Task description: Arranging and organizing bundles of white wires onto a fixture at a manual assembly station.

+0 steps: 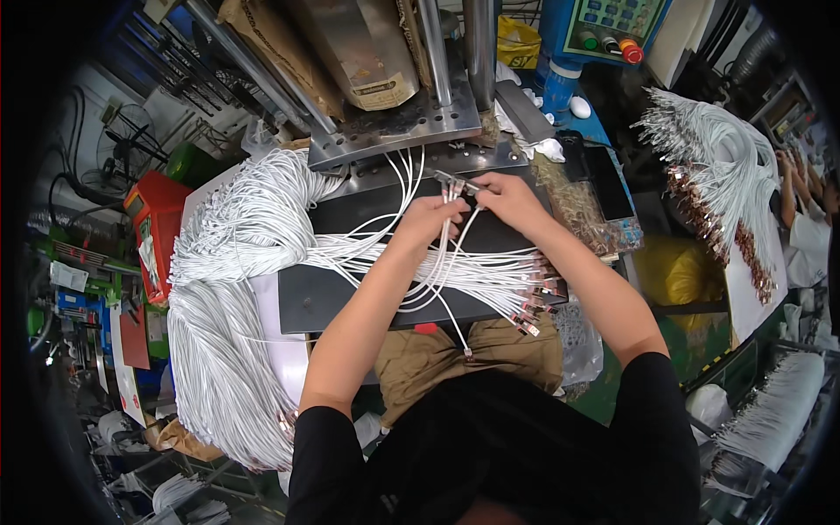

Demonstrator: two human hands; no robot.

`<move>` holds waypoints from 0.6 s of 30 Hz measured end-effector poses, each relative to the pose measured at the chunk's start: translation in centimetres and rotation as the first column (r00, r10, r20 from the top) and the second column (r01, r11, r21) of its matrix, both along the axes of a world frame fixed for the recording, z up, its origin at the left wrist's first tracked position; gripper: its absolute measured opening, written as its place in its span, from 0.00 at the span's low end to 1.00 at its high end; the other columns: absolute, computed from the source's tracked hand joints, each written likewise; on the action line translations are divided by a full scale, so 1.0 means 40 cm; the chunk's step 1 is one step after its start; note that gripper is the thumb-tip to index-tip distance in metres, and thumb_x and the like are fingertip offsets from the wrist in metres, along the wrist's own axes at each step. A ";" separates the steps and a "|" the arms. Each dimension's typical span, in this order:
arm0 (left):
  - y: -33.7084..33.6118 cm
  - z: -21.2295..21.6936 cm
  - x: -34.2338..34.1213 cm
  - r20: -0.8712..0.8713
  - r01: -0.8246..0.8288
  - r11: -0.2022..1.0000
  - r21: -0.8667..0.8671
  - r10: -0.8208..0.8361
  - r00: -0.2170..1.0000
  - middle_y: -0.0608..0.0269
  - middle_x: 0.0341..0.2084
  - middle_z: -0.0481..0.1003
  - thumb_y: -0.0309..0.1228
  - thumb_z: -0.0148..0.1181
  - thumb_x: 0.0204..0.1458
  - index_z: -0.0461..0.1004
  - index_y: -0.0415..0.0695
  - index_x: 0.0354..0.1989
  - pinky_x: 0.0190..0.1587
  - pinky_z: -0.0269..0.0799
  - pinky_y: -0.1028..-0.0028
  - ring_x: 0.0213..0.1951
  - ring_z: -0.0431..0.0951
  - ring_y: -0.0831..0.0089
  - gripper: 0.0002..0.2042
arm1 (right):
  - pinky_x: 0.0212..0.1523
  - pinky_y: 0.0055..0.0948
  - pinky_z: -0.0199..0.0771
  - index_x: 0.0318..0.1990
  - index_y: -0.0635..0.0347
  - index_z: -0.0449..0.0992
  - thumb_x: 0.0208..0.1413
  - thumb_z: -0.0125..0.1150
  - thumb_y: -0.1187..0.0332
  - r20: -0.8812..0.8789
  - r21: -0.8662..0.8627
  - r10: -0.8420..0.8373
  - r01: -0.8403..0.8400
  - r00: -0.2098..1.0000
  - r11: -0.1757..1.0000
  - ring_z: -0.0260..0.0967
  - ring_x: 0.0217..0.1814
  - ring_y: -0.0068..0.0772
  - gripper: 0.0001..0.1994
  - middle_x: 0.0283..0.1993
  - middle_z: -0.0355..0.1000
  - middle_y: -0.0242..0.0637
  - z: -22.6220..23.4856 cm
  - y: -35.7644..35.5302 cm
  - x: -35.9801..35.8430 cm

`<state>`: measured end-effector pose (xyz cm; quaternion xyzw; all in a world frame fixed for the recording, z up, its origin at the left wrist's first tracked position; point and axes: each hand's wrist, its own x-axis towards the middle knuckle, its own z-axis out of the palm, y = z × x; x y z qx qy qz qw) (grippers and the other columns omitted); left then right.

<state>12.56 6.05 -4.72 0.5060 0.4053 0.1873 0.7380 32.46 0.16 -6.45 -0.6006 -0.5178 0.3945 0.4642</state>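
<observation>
My left hand (430, 213) pinches a few thin white cables (446, 254) near their upper ends, just above a dark work plate (350, 297). My right hand (507, 198) grips the metal connector tips (455, 182) of those same cables, close beside the left hand. The cables hang down toward my lap, one end dangling at a small plug (468, 353). More finished cables with metal plugs (534, 302) lie fanned on the plate under my right forearm.
A large heap of white cables (236, 289) covers the left of the bench. A metal press (394, 122) stands behind the plate. Another cable bundle (717, 166) hangs at the right, near a second person's arm (787, 188). A control panel (612, 26) sits top right.
</observation>
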 end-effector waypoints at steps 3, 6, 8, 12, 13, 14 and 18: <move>0.025 -0.014 -0.024 -0.023 0.034 0.999 0.027 -0.034 0.999 0.74 0.20 0.72 0.37 0.65 0.57 0.83 0.41 0.36 0.25 0.63 0.81 0.21 0.71 0.83 0.11 | 0.38 0.25 0.71 0.50 0.66 0.79 0.56 0.58 0.67 -0.055 -0.058 0.018 -0.021 0.998 0.998 0.73 0.35 0.24 0.16 0.34 0.78 0.37 0.014 0.009 0.016; 0.028 0.001 -0.019 -0.072 0.165 0.985 0.048 -0.162 0.984 0.74 0.20 0.73 0.37 0.65 0.57 0.83 0.41 0.36 0.24 0.62 0.80 0.21 0.70 0.83 0.11 | 0.44 0.31 0.75 0.50 0.65 0.79 0.53 0.62 0.64 -0.101 -0.132 -0.006 -0.007 0.995 0.991 0.79 0.39 0.35 0.19 0.38 0.81 0.44 0.013 0.010 0.031; 0.020 0.009 -0.007 -0.108 0.157 0.987 0.027 -0.154 0.982 0.73 0.20 0.72 0.36 0.65 0.56 0.83 0.40 0.34 0.25 0.65 0.80 0.22 0.71 0.82 0.11 | 0.44 0.30 0.75 0.49 0.68 0.79 0.53 0.63 0.66 0.038 -0.086 0.056 -0.052 0.998 0.995 0.78 0.40 0.32 0.18 0.39 0.81 0.43 -0.006 0.004 0.034; 0.008 0.004 0.005 -0.104 0.151 0.989 0.011 -0.149 0.983 0.72 0.20 0.73 0.36 0.66 0.55 0.83 0.39 0.34 0.26 0.67 0.80 0.23 0.73 0.80 0.11 | 0.43 0.27 0.75 0.49 0.70 0.78 0.53 0.65 0.66 0.165 -0.040 0.081 -0.076 0.983 0.996 0.77 0.40 0.27 0.18 0.39 0.81 0.42 0.014 -0.008 0.007; 0.006 0.002 0.005 -0.092 0.151 0.988 0.008 -0.150 0.984 0.71 0.21 0.74 0.37 0.66 0.55 0.83 0.39 0.35 0.27 0.68 0.80 0.23 0.74 0.79 0.11 | 0.43 0.26 0.74 0.48 0.71 0.78 0.53 0.66 0.66 0.194 -0.027 0.077 -0.074 0.978 0.997 0.77 0.39 0.26 0.18 0.38 0.80 0.41 0.018 -0.009 0.003; 0.005 0.004 0.005 -0.092 0.152 0.988 0.008 -0.151 0.984 0.71 0.21 0.74 0.37 0.66 0.55 0.83 0.39 0.35 0.27 0.68 0.80 0.23 0.74 0.79 0.11 | 0.43 0.26 0.74 0.48 0.71 0.78 0.53 0.66 0.66 0.194 -0.027 0.077 -0.073 0.978 0.997 0.77 0.39 0.26 0.18 0.38 0.80 0.41 0.018 -0.009 0.008; 0.010 0.011 -0.012 -0.013 0.034 0.997 -0.064 -0.035 0.999 0.72 0.22 0.75 0.37 0.64 0.57 0.82 0.40 0.38 0.29 0.68 0.82 0.27 0.76 0.81 0.11 | 0.43 0.26 0.74 0.49 0.68 0.79 0.53 0.71 0.61 -0.040 -0.041 0.145 -0.146 0.989 0.988 0.76 0.39 0.25 0.21 0.39 0.81 0.40 0.024 -0.008 0.046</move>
